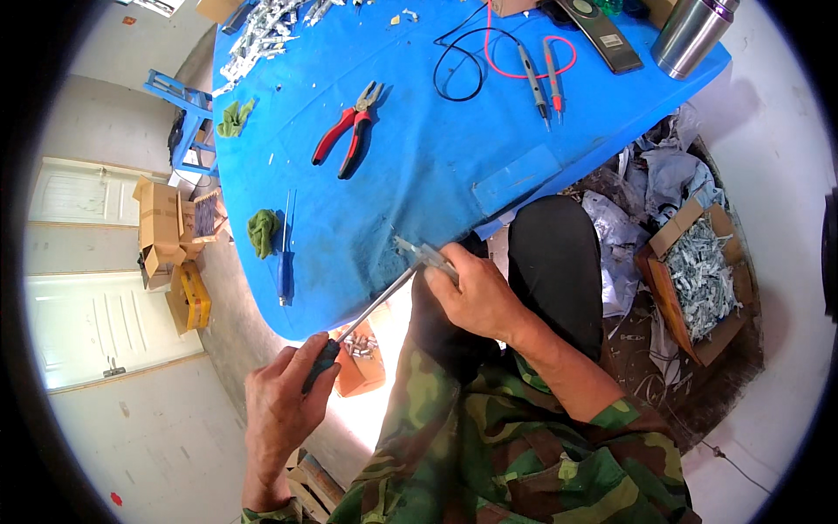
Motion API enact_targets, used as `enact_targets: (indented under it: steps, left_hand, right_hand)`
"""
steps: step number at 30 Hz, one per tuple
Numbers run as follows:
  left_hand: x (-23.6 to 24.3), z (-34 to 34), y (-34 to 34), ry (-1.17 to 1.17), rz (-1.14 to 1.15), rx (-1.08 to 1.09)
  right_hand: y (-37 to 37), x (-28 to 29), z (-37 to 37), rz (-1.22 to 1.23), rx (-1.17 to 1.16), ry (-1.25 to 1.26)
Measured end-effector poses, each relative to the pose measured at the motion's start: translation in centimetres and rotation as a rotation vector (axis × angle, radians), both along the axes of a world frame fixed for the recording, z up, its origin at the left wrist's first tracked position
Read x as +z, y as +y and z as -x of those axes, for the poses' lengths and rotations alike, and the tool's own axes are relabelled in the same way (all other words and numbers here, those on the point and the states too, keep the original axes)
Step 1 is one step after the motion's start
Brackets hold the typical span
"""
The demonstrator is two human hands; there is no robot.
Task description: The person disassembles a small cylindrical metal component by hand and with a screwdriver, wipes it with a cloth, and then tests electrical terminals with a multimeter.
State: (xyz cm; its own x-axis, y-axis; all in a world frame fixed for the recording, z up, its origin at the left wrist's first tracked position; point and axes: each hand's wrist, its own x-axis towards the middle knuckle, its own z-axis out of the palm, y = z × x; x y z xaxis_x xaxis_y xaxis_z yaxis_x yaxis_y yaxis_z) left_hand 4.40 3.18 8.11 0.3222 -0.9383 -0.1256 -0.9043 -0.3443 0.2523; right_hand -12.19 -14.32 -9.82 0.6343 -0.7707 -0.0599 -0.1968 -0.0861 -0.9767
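Observation:
My left hand is closed around the dark handle of a screwdriver. Its metal shaft slants up and to the right, the tip at a small greyish, partly see-through part. Thumb and fingers of my right hand pinch that part just beyond the near edge of the blue-covered table. Whether the tip sits inside the part or only against it, I cannot tell. Pliers with red and black handles lie farther off on the cloth. A blue-handled screwdriver rests beside a green cloth at the left.
Meter probes with red and black leads, a phone-like device and a steel flask occupy the far right. Small silvery parts are heaped far left. A carton of similar parts stands right; a small box sits below the table.

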Motion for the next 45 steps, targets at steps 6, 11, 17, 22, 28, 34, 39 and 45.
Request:
enact_targets:
  steps: [6, 11, 17, 22, 28, 34, 39, 45]
  left_hand:
    - [1.1, 0.2, -0.6, -0.049, -0.058, -0.05]
    - [2.0, 0.5, -1.4, -0.047, -0.12, -0.057]
    - [1.3, 0.1, -1.3, -0.072, -0.133, -0.113]
    - [0.1, -1.2, -1.0, 0.197, -0.128, 0.027]
    - [-1.3, -2.5, -0.2, 0.334, -0.116, 0.119]
    - [0.0, -1.7, -0.6, 0.058, -0.098, 0.003]
    - [0.6, -1.5, -0.7, -0.041, -0.101, -0.086]
    - [0.7, -1.7, -1.2, -0.094, -0.141, -0.149]
  right_hand:
    - [-0.2, 0.5, -0.2, 0.029, 0.079, 0.103]
    - [-0.2, 1.2, 0.0, 0.201, 0.132, 0.27]
    - [-0.6, 0.5, 0.3, 0.297, 0.169, 0.23]
    - [-0.5, 0.4, 0.1, 0.309, 0.163, 0.238]
    - [-0.7, 1.0, 0.0, 0.253, 0.154, 0.253]
    - [-0.7, 0.9, 0.0, 0.178, 0.145, 0.255]
    - [-0.9, 1.0, 0.1, 0.183, 0.146, 0.251]
    - [-1.0, 0.7, 0.2, 0.18, 0.16, 0.238]
